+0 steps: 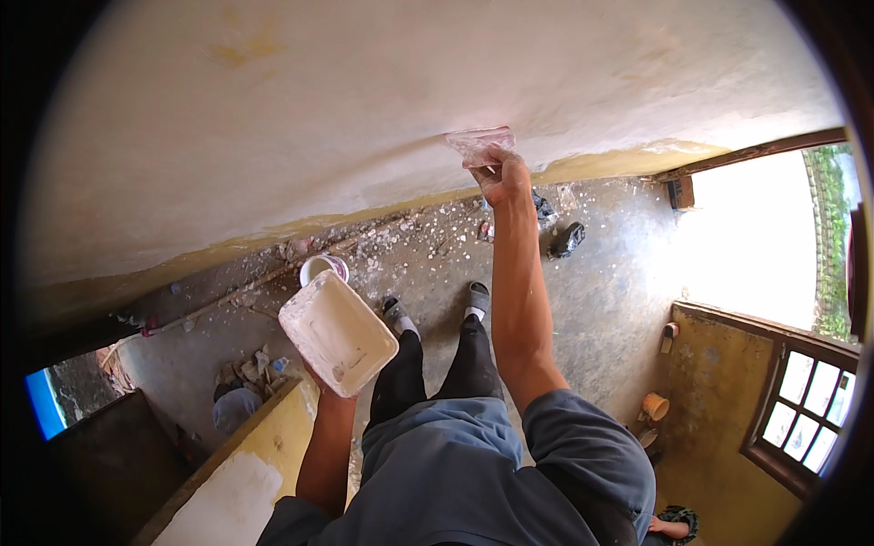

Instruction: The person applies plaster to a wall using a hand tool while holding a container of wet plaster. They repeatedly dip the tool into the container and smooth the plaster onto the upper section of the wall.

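My right hand [503, 178] is closed around a flat putty spreader [475, 144] smeared with white and pinkish paste. The spreader's far edge lies against the wall [319, 118], which carries a pale, smooth coat with yellow patches showing. On the left, a rectangular putty tub [368, 308] tilts in front of my body, its inside coated with creamy white putty [330, 329]. My left hand [319, 380] supports the tub from underneath; most of its fingers are hidden by it.
A white round bucket [325, 266] stands behind the tub. White crumbs litter the concrete floor [601, 309] along the wall, near a black plastic bag [567, 239]. A half-painted low wall [237, 491] rises at left. Another person's arm [672, 527] shows at lower right.
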Demonstrator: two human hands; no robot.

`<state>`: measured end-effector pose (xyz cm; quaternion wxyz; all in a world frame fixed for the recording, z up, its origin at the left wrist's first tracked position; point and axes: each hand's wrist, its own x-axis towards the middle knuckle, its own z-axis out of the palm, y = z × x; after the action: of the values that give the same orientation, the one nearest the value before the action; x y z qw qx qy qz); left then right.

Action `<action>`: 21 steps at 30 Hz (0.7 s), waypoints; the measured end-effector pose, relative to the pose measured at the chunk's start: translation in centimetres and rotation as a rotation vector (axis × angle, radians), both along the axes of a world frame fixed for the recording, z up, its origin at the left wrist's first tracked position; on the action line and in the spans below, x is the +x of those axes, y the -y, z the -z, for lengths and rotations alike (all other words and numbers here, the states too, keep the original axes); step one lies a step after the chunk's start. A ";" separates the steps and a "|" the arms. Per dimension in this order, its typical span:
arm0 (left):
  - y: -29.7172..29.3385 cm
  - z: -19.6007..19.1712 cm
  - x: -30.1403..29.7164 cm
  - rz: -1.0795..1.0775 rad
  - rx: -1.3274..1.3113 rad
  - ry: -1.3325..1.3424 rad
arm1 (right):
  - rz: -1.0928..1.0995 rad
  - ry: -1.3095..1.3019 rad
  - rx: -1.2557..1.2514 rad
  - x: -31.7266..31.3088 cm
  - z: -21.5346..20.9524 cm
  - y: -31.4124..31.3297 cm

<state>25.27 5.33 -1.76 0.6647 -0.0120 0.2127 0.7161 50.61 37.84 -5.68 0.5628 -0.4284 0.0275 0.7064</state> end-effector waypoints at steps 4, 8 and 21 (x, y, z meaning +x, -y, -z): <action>0.0 0.3 -0.1 -0.007 0.002 -0.026 | 0.032 0.122 0.103 -0.7 -2.2 0.1; 1.0 1.6 -0.6 -0.010 -0.067 -0.100 | 0.147 0.379 0.216 -3.4 -3.8 0.5; 0.9 3.6 -1.9 -0.038 -0.199 -0.238 | -0.419 1.341 0.554 -8.9 6.0 9.5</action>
<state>23.35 4.47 -5.40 0.6167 0.0034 0.3596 0.7003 41.72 28.39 -11.66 0.4000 -0.6055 -0.5816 0.3674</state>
